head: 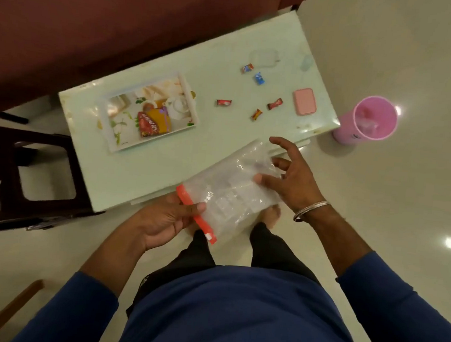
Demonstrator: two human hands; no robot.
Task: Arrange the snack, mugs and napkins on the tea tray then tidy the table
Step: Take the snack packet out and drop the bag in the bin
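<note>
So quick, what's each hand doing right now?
Left hand: pinching the orange zip strip of the clear plastic bag.
Right hand: thumb on the bag's far end, other fingers spread; a real grip cannot be told.

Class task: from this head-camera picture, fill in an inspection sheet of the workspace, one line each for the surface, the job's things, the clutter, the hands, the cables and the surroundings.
Surface: pale green glossy table, stained at its edges.
Job's things: white printed tea tray holding a red and yellow snack packet; no mugs or napkins seen.
Clutter: five small wrapped sweets scattered; pink lidded box.
Hands: left hand pinches the clear plastic zip bag with orange seal; right hand, fingers spread, thumb on the bag.
Cables: nothing seen.
Surroundings: maroon sofa, dark stool, pink bin on the floor.
</note>
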